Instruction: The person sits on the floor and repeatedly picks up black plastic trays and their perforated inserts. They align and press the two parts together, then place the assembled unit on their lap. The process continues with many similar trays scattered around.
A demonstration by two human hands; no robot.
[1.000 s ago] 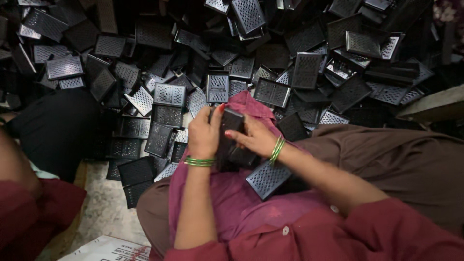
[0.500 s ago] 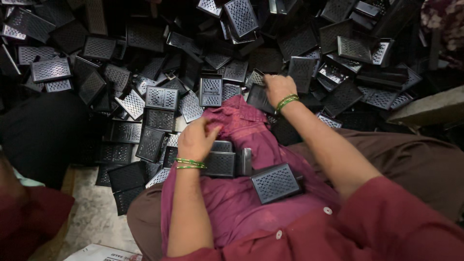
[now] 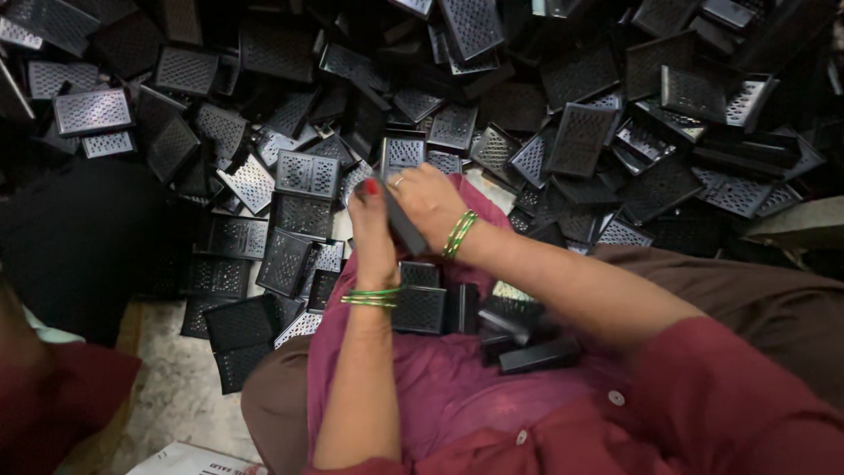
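Over the lap, both hands meet on one flat black perforated metal panel — left hand pinches its near edge w/ fingers curled round it, right hand is clamped over the top, so it's held up edge-on between them, just above the magenta cloth spread across the knees. Both wrists carry green bangles, fwiw.

How far along? Judging by what lies where, barely dented imo. On the cloth there's a small cluster of dark perforated box-shaped pieces sitting right by the left wrist, plus a black rectangular tray-like part and a couple more tucked under the right forearm; that's maybe a handful that look handled. Can't tell if those are finished or just parked there.

What's left is huge — the big heap of black and grey perforated metal panels fills the whole top of the view, stacked every which way, some face up, some tilted, spilling down to the pale stone floor on the left side. Heap touches the front edge of the cloth, so supply is within easy reach.

At bottom left, a red sleeve of someone else nearby and a corner of white printed card — neither touching the work.
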